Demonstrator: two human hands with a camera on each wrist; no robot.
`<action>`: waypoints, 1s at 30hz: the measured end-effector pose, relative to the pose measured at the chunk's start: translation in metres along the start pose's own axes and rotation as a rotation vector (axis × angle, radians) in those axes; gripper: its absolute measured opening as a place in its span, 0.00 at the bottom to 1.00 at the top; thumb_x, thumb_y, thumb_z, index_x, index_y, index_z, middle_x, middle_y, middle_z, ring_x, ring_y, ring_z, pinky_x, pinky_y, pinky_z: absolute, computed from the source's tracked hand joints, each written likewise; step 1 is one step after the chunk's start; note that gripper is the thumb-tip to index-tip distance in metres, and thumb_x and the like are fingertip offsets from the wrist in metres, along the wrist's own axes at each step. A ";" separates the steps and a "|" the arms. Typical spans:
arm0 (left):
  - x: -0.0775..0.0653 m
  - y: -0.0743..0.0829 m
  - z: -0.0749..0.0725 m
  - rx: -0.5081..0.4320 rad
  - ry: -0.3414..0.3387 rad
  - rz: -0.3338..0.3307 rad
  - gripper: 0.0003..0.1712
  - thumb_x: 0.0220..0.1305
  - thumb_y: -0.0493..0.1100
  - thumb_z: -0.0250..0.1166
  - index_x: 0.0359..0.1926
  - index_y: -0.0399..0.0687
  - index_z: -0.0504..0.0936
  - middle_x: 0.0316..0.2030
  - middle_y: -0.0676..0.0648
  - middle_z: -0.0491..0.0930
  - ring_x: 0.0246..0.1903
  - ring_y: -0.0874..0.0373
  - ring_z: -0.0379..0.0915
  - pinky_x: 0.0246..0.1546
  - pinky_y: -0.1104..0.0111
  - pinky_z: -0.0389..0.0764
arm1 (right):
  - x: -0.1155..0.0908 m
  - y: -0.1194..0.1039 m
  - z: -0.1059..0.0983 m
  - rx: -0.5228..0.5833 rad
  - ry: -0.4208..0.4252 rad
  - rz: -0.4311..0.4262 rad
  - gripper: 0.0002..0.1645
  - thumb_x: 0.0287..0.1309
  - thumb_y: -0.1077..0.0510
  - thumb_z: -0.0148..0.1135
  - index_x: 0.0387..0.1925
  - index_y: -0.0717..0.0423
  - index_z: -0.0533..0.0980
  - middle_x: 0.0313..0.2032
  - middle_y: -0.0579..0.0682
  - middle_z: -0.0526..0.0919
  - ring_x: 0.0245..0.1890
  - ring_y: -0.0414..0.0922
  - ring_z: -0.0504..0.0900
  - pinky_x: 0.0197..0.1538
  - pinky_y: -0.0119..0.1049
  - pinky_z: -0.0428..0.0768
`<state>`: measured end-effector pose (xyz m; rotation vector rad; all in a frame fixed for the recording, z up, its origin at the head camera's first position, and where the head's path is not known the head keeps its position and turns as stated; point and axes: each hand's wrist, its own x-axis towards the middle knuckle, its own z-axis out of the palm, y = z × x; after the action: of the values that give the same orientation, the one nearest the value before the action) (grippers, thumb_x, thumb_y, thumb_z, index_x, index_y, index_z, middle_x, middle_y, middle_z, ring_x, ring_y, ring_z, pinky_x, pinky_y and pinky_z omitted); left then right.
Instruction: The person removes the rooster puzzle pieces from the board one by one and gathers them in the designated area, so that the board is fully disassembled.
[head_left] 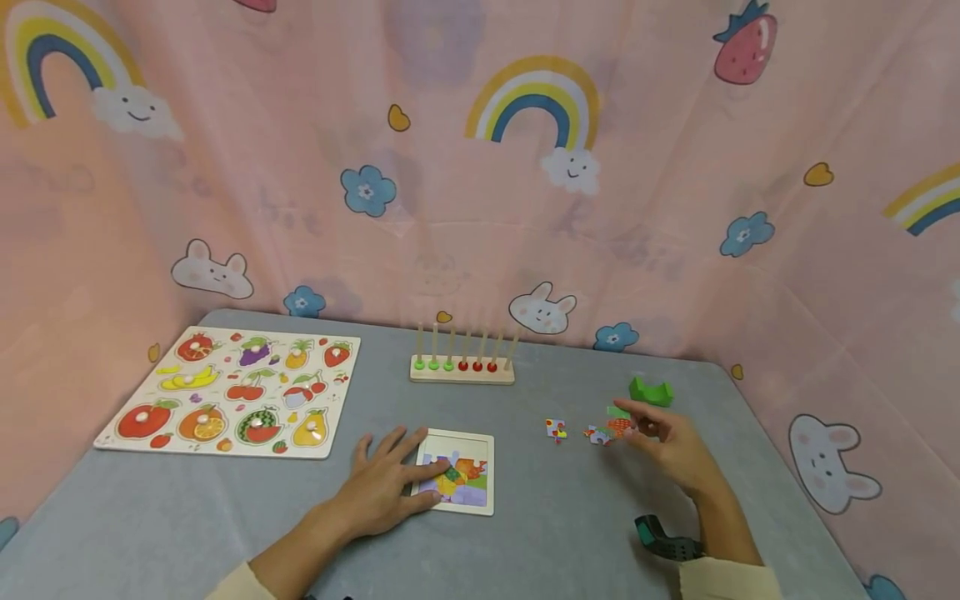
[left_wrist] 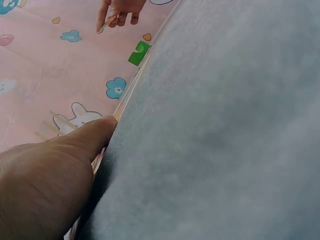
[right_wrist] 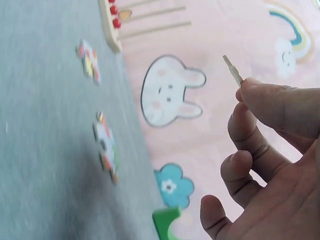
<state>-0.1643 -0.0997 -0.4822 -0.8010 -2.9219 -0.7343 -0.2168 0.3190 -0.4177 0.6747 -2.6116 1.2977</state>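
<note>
My right hand [head_left: 671, 446] is raised over the right side of the table, pinching a jigsaw piece [head_left: 618, 423] between thumb and fingertips. That piece shows green and orange-red in the head view; the right wrist view catches it edge-on, thin and wooden. Two loose jigsaw pieces [head_left: 556, 429] [right_wrist: 106, 147] lie on the table near this hand. Spread fingers of my left hand [head_left: 386, 487] rest across the left side of a small framed jigsaw puzzle [head_left: 480, 492], partly hiding its picture. In the left wrist view the thumb lies along the frame's edge.
A wooden counting rack [head_left: 461, 375] with green and red beads stands at the back. A fruit peg puzzle board [head_left: 262, 450] lies at left. A green block [head_left: 651, 392] sits beyond my right hand. A patterned pink curtain [head_left: 480, 250] hangs behind the table.
</note>
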 end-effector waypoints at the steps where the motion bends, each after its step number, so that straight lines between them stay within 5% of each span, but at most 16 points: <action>1: 0.000 0.000 0.000 0.001 -0.001 0.000 0.27 0.63 0.65 0.60 0.61 0.68 0.78 0.71 0.45 0.58 0.69 0.39 0.46 0.57 0.34 0.37 | -0.001 0.003 -0.002 0.000 -0.001 0.000 0.22 0.60 0.68 0.62 0.57 0.62 0.76 0.38 0.54 0.73 0.37 0.43 0.69 0.36 0.33 0.73; 12: 0.000 0.000 -0.001 -0.009 0.008 0.008 0.27 0.63 0.65 0.59 0.61 0.67 0.78 0.71 0.43 0.58 0.69 0.37 0.46 0.56 0.32 0.37 | -0.007 0.030 -0.014 0.055 -0.011 0.068 0.22 0.63 0.65 0.61 0.58 0.67 0.74 0.37 0.57 0.72 0.34 0.43 0.68 0.29 0.34 0.70; 30: 0.000 0.001 -0.002 -0.002 -0.005 0.000 0.27 0.63 0.65 0.59 0.61 0.68 0.78 0.71 0.44 0.58 0.69 0.37 0.46 0.56 0.33 0.37 | -0.011 0.055 -0.019 -0.010 -0.046 0.207 0.23 0.63 0.67 0.60 0.60 0.68 0.72 0.55 0.64 0.76 0.44 0.43 0.73 0.43 0.29 0.73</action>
<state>-0.1642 -0.0996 -0.4797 -0.8038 -2.9259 -0.7366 -0.2334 0.3666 -0.4486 0.4466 -2.7855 1.3363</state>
